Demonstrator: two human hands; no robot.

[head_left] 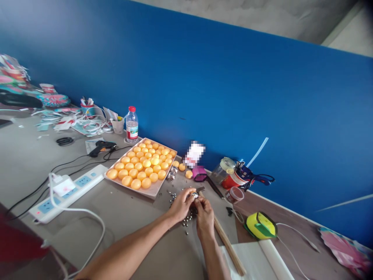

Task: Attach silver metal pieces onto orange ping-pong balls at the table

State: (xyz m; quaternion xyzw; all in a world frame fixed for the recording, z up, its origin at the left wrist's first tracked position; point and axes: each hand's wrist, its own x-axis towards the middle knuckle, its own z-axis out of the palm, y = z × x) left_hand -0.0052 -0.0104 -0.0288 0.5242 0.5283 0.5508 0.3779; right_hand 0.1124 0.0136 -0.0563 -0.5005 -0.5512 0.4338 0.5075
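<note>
My left hand and my right hand meet over the table, fingers closed around a small silvery ball. The fingers cover much of it, so its exact make is hard to see. Loose shiny metal beads lie scattered beneath and beside my hands. A hammer with a wooden handle rests just right of my right hand. Beyond my left hand sit shiny silver balls and a few loose orange balls. A shallow tray holds rows of similar orange balls.
At left are a white power strip, a black glue gun, black scissors and cables. A red-capped bottle stands behind the tray. On the right are a clear jar, a yellow-green container and white sheeting.
</note>
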